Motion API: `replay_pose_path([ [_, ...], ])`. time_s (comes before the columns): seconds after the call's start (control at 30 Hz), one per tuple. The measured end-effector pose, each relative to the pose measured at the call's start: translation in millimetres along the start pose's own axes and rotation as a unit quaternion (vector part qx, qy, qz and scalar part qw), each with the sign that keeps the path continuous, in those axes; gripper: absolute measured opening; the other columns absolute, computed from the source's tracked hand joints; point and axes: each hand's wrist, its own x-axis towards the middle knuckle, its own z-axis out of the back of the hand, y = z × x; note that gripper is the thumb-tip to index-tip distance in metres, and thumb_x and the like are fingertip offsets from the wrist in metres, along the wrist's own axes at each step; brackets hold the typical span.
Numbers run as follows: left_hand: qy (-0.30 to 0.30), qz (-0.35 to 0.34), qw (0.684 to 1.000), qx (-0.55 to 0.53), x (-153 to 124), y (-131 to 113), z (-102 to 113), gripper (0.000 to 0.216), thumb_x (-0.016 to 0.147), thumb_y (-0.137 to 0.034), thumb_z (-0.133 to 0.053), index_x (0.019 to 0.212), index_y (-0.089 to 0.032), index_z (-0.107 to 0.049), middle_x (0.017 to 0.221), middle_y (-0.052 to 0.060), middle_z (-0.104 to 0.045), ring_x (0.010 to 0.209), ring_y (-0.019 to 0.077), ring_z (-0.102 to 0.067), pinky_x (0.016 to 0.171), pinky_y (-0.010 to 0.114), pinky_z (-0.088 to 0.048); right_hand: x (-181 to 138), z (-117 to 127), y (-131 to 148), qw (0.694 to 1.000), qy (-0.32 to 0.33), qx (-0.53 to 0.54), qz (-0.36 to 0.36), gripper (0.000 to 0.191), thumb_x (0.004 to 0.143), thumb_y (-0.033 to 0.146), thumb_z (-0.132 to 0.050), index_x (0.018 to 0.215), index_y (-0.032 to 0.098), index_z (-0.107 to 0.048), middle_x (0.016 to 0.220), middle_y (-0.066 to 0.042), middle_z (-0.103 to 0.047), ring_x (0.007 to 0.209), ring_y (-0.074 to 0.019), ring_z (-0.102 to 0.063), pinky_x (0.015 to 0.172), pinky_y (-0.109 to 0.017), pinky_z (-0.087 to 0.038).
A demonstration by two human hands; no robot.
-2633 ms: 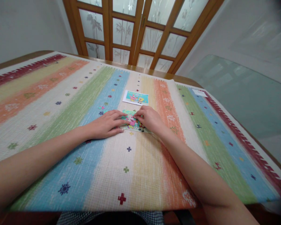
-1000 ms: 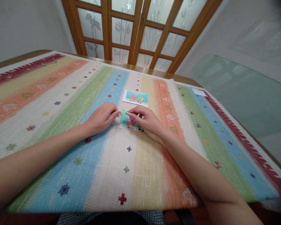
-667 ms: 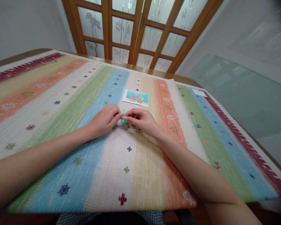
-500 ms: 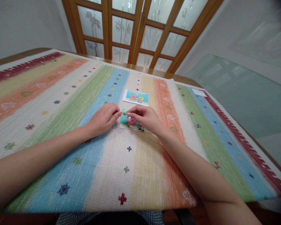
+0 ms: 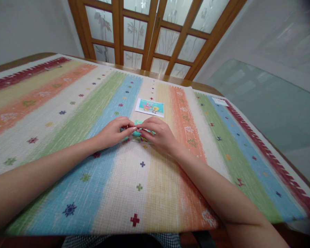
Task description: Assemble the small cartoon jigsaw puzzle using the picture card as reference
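Note:
A small colourful jigsaw puzzle with cartoon figures lies on the striped cloth in the middle of the table. My left hand is curled at the puzzle's left edge, fingertips pinched on it. My right hand covers the puzzle's right part, fingers closed on its upper edge, which looks lifted off the cloth. The fingertips of both hands nearly meet above the puzzle. A printed picture card with the same cartoon lies flat just beyond the hands.
The striped cloth covers most of a wooden table. A small white label sits on the cloth at the far right. A glass surface lies to the right. A wood-framed glass door stands behind the table.
My left hand drew back from lying flat on the puzzle and curled at its left edge. Both hands now pinch the puzzle, and its far edge has risen off the cloth.

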Motion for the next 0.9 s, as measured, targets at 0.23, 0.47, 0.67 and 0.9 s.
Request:
replay_pose_path([
  [0.23, 0.019, 0.028, 0.999, -0.022, 0.1, 0.8, 2.2, 0.028, 0.094, -0.041, -0.052, 0.090, -0.018, -0.068, 0.084, 0.002, -0.066, 0.084, 0.0180, -0.061, 0.080, 0.032, -0.045, 1.2, 1.7, -0.2, 0.998, 0.013, 0.057, -0.023, 0.019, 0.091, 0.017, -0.062, 0.103, 0.024, -0.074, 0.094, -0.003, -0.072, 0.089, -0.0160, -0.065, 0.083, -0.032, -0.050],
  [0.47, 0.038, -0.008, 0.999, -0.010, -1.1, -0.5, 0.5, 0.026, 0.096, -0.038, -0.052, 0.088, -0.019, -0.067, 0.083, 0.002, -0.066, 0.084, 0.0177, -0.061, 0.084, 0.033, -0.046, 6.9, 7.2, 10.1, 0.983, 0.001, 0.091, -0.157, 0.015, 0.095, 0.032, -0.060, 0.094, 0.024, -0.072, 0.094, -0.004, -0.073, 0.088, -0.0172, -0.063, 0.080, -0.033, -0.048],
  [0.67, 0.044, -0.044, 0.998, 0.019, -2.1, 0.3, -2.3, 0.023, 0.098, -0.036, -0.051, 0.094, -0.020, -0.068, 0.084, 0.002, -0.067, 0.087, 0.0185, -0.061, 0.085, 0.034, -0.046, 9.5, 6.5, 6.5, 0.974, 0.036, 0.126, -0.185, 0.021, 0.089, 0.036, -0.068, 0.073, 0.023, -0.068, 0.078, -0.002, -0.067, 0.077, -0.0155, -0.059, 0.073, -0.031, -0.046],
  [0.9, 0.054, -0.118, 0.974, 0.184, -4.0, 8.2, -1.9, 0.024, 0.099, -0.029, -0.050, 0.110, -0.018, -0.068, 0.106, 0.010, -0.068, 0.103, 0.0237, -0.058, 0.093, 0.040, -0.044, 4.7, 4.8, -15.8, 0.965, 0.009, 0.087, -0.246, 0.024, 0.088, 0.038, -0.069, 0.072, 0.021, -0.068, 0.077, -0.003, -0.066, 0.076, -0.0162, -0.057, 0.071, -0.032, -0.043],
])
